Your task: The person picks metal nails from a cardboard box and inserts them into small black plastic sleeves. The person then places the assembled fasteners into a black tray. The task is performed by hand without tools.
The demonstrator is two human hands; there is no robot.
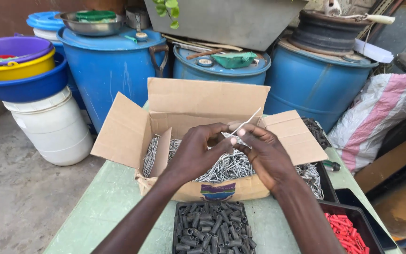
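- Left hand (196,155): raised over the open cardboard box (184,117), fingers curled inward, thumb and forefinger closing toward the lower end of a long nail (245,123); whether they actually grip it cannot be told, since the contact point is hidden behind the fingertips.
- Right hand (266,155): held just beside the left hand, fingertips touching or nearly touching it; thumb and forefinger pinch the nail near its lower end.
- Nail: a thin, pale metal shaft, held above the box. Its long axis runs diagonally, from the fingertips up and to the right, with the free end pointing toward the rear box flap. The right hand is the nearer hand to it.
- Loose nails (222,167): a grey heap filling the cardboard box, directly below both hands; more nails (312,176) lie in a dark tray at the right, partly hidden by the box flap and the right forearm.
- Black tray of dark plastic sleeves (212,228): on the green table (113,197), in front of the box, cut off by the lower edge of the frame.
- Tray of red plastic sleeves (348,230): at lower right, also cut off.
- Blue drums (113,70): standing behind the table.
- Hard to make out: the nail's head, and anything small held between the fingertips.
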